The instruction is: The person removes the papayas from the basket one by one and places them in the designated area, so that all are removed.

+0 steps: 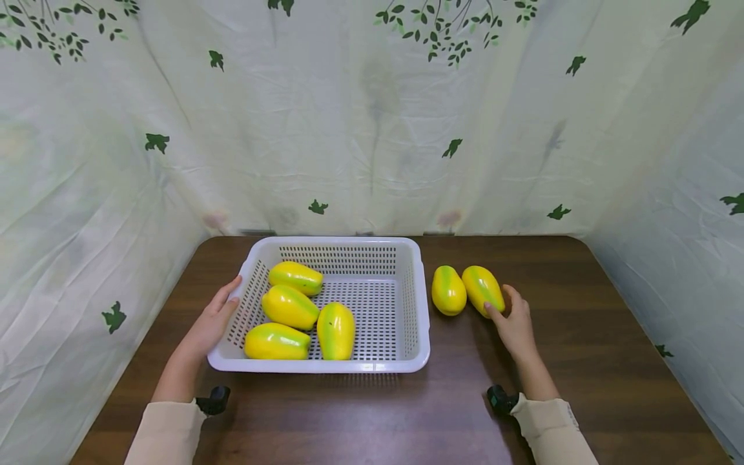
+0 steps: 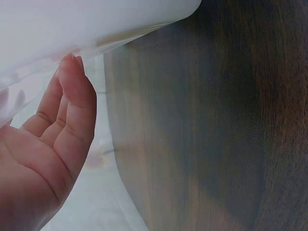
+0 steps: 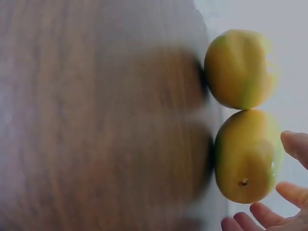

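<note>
A white slotted plastic basket [image 1: 372,367] stands on the table, with several glossy yellow fruits [image 1: 289,307] streaked green and papaya-like in shape inside, toward its left side. My left hand [image 1: 216,320] holds the basket's left rim; in the left wrist view its fingers [image 2: 77,89] press up against the basket wall. Right of the basket, two similar fruits lie side by side, a left one [image 1: 448,290] and a right one [image 1: 482,289]. Around the near right end of the right fruit, my right hand [image 1: 514,323] spreads its thumb and fingers; firm contact cannot be made out.
Both fruits and the basket rest on a dark brown wooden table [image 1: 349,420]. Behind and at both sides hangs a pale curtain [image 1: 372,129] with green leaf prints. A dark wrist camera [image 1: 501,399] sits at my right cuff, another camera [image 1: 214,400] at my left.
</note>
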`<act>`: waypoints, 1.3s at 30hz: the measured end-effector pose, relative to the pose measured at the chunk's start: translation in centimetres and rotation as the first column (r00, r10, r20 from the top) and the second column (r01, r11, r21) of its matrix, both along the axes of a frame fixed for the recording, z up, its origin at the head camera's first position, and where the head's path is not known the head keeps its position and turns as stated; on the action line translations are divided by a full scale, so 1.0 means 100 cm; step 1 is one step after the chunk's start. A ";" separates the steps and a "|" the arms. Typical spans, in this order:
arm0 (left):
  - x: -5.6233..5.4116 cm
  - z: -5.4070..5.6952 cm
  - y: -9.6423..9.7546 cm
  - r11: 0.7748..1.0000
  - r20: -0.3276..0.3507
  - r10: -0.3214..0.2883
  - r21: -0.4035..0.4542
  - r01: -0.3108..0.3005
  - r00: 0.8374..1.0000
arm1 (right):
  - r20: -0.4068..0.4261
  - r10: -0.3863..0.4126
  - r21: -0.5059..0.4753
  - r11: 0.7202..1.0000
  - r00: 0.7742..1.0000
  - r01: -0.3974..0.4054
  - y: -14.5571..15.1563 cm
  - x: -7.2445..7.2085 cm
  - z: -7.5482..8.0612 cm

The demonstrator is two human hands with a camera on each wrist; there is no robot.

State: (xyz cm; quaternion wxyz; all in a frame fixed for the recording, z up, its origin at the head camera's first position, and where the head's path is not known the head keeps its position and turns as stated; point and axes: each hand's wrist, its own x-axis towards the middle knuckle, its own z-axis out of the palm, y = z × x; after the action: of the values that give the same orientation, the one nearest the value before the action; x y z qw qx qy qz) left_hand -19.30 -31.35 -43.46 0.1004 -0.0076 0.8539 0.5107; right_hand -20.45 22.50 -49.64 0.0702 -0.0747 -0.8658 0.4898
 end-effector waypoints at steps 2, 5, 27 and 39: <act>0.000 0.000 0.000 1.000 0.000 0.004 -0.002 -0.004 1.000 | -0.012 -0.009 0.007 1.000 1.000 0.009 -0.001 0.001 0.004; 0.000 -0.001 0.000 1.000 0.000 0.006 -0.003 -0.006 1.000 | -0.056 -0.021 0.007 1.000 0.998 0.022 -0.003 0.001 0.010; -0.002 -0.001 -0.001 1.000 0.008 0.009 -0.015 -0.009 1.000 | -0.320 0.132 -0.055 0.986 0.938 -0.157 -0.063 -0.020 0.095; -0.002 0.001 -0.001 1.000 0.009 0.002 -0.007 -0.002 1.000 | -0.318 0.317 -0.076 0.931 0.893 -0.358 -0.123 -0.034 0.127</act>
State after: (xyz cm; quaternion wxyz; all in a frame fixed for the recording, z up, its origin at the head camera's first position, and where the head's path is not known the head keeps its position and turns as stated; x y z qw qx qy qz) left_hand -19.51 -31.42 -43.41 0.1038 -0.0112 0.8552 0.5077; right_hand -23.81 10.24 -36.93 0.1096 0.1478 -0.8103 0.5563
